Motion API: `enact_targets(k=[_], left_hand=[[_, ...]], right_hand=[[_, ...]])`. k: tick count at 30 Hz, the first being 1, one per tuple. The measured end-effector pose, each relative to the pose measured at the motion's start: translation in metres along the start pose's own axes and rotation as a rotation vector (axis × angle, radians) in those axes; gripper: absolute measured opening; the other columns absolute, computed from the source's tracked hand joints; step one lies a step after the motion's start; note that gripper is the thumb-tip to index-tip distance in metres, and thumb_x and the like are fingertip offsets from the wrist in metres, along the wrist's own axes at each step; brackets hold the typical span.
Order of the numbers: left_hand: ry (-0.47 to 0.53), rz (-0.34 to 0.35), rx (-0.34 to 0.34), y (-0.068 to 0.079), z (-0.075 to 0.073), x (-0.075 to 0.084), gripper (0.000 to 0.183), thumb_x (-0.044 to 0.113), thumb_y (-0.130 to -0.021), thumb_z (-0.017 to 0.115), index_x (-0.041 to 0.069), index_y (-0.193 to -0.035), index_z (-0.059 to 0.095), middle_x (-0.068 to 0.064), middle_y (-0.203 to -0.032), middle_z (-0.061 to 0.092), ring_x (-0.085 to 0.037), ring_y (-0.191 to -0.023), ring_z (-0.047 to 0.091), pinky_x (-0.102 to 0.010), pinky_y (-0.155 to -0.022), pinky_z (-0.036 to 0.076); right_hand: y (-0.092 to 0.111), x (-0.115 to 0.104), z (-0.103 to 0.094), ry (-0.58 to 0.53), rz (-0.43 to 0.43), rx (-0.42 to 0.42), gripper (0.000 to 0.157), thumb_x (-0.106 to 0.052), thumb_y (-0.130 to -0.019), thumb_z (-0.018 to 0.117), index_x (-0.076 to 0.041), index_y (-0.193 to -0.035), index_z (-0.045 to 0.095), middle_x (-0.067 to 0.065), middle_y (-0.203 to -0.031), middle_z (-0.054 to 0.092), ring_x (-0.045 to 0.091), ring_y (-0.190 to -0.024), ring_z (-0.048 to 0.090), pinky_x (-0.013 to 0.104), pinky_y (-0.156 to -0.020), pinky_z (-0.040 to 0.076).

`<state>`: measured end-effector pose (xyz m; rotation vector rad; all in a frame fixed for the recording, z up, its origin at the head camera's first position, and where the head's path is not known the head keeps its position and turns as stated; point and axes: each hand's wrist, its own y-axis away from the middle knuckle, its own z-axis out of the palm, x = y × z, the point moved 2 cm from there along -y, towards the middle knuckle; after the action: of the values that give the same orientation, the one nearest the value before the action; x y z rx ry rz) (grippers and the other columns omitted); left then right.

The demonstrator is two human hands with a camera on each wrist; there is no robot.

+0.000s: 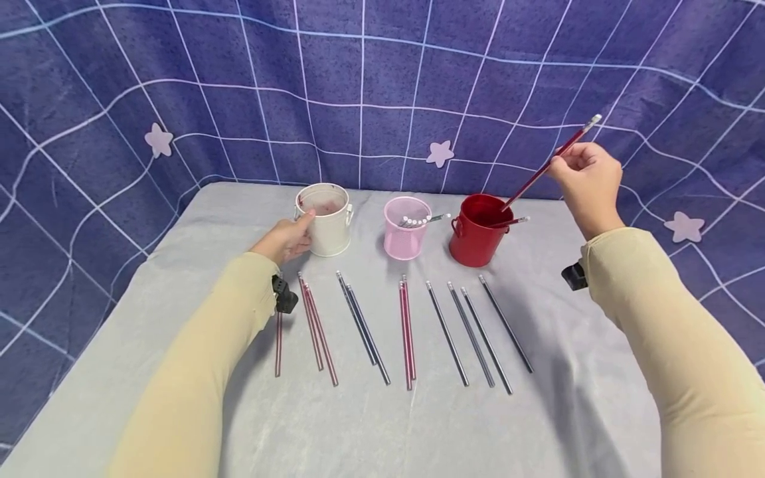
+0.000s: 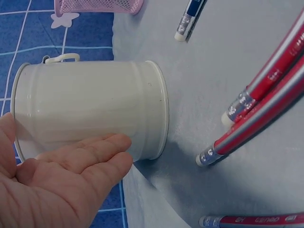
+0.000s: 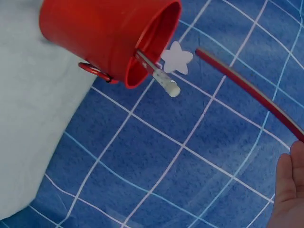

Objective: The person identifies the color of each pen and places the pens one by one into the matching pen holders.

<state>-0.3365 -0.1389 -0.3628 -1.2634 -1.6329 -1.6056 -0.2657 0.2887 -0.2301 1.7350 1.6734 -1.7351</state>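
my right hand point(image 1: 588, 182) pinches slim red pencil point(image 1: 532, 181) near round red metal bucket point(image 1: 472, 243); left hand point(image 1: 289, 239), straight-fingered, touches round white metal bucket point(image 1: 332, 234) left of that, probably steadying.

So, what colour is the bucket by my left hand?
Cream; the left wrist view shows the bucket best.

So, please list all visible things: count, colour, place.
Tablecloth: 1, grey, underneath
Backdrop: 1, blue, behind
Stars: 3, pale, on backdrop
Buckets: 2, white left, red right
Cup: 1, pink, middle
Loose pencils: 11 (5 red, 6 dark), on tablecloth
Cup pencils: several, white-tipped, inside cup
Bucket pencil: 1 visible, red, in red bucket
Raised pencil: 1, red, near red bucket
Wrist devices: 2, black, wrists
Sleeves: 2, beige, arms
Left hand: 1, at white bucket
Right hand: 1, holding raised pencil
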Motion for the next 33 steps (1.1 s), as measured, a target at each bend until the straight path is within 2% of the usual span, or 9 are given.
enact_targets(k=[3,7,12,16,19,22,28,33], left_hand=[[0.004,-0.003,0.014,0.000,0.001,0.000,0.078,0.048,-0.102,0.027,-0.014,-0.146,0.008,-0.033,-0.148,0.021,-0.038,-0.139,0.025,-0.041,-0.116,0.020],[0.006,-0.003,0.016,0.000,0.001,0.001,0.079,0.049,-0.102,0.026,-0.014,-0.146,0.007,-0.034,-0.148,0.020,-0.037,-0.139,0.025,-0.041,-0.116,0.020],[0.000,-0.002,0.022,-0.003,0.001,0.000,0.078,0.048,-0.102,0.026,-0.015,-0.146,0.010,-0.033,-0.148,0.022,-0.037,-0.139,0.026,-0.041,-0.116,0.021],[-0.011,-0.006,0.025,-0.003,0.000,0.000,0.077,0.047,-0.102,0.028,-0.015,-0.146,0.012,-0.032,-0.148,0.024,-0.036,-0.138,0.028,-0.041,-0.116,0.021],[-0.018,-0.005,0.026,-0.003,-0.001,-0.001,0.078,0.048,-0.102,0.028,-0.015,-0.146,0.012,-0.032,-0.148,0.024,-0.036,-0.138,0.028,-0.040,-0.115,0.022],[-0.013,-0.005,0.030,-0.002,-0.002,-0.002,0.078,0.049,-0.102,0.028,-0.014,-0.146,0.012,-0.032,-0.148,0.024,-0.035,-0.138,0.028,-0.040,-0.116,0.022],[-0.001,-0.001,0.025,-0.002,-0.002,-0.003,0.079,0.049,-0.102,0.029,-0.012,-0.147,0.010,-0.032,-0.148,0.022,-0.035,-0.138,0.027,-0.040,-0.116,0.020],[-0.001,0.004,0.019,-0.002,-0.001,-0.002,0.079,0.049,-0.102,0.028,-0.013,-0.147,0.009,-0.033,-0.148,0.021,-0.036,-0.138,0.027,-0.040,-0.116,0.020]], right_hand=[[-0.003,0.002,-0.002,-0.012,0.017,0.027,0.019,-0.004,-0.080,0.057,-0.021,-0.071,0.057,-0.024,-0.057,0.056,-0.007,-0.053,0.052,0.011,-0.049,0.037],[-0.005,0.012,-0.006,0.028,0.018,0.063,0.021,-0.005,-0.079,0.057,-0.023,-0.069,0.054,-0.027,-0.056,0.053,-0.008,-0.052,0.048,0.011,-0.050,0.035],[-0.005,0.029,-0.011,0.061,0.081,0.080,0.017,-0.008,-0.080,0.059,-0.022,-0.071,0.056,-0.027,-0.053,0.051,-0.007,-0.050,0.044,0.013,-0.048,0.033],[-0.006,0.040,-0.015,0.076,0.134,0.008,0.010,-0.009,-0.081,0.060,-0.018,-0.077,0.060,-0.029,-0.053,0.051,-0.009,-0.050,0.044,0.011,-0.048,0.033],[-0.007,0.050,-0.014,0.004,0.178,-0.086,0.010,-0.004,-0.083,0.057,-0.013,-0.081,0.059,-0.027,-0.056,0.056,-0.011,-0.053,0.052,0.004,-0.054,0.042],[-0.005,0.060,-0.010,-0.069,0.223,-0.160,0.011,0.001,-0.085,0.054,-0.010,-0.083,0.057,-0.023,-0.057,0.058,-0.008,-0.054,0.058,0.005,-0.058,0.049],[0.002,0.075,-0.002,-0.043,0.256,-0.250,0.005,0.000,-0.088,0.054,-0.003,-0.090,0.057,-0.025,-0.060,0.058,-0.009,-0.059,0.058,0.005,-0.061,0.049],[0.008,0.081,0.004,-0.001,0.253,-0.328,0.022,-0.004,-0.090,0.054,0.013,-0.104,0.056,-0.025,-0.061,0.057,-0.010,-0.062,0.057,0.005,-0.062,0.049]])
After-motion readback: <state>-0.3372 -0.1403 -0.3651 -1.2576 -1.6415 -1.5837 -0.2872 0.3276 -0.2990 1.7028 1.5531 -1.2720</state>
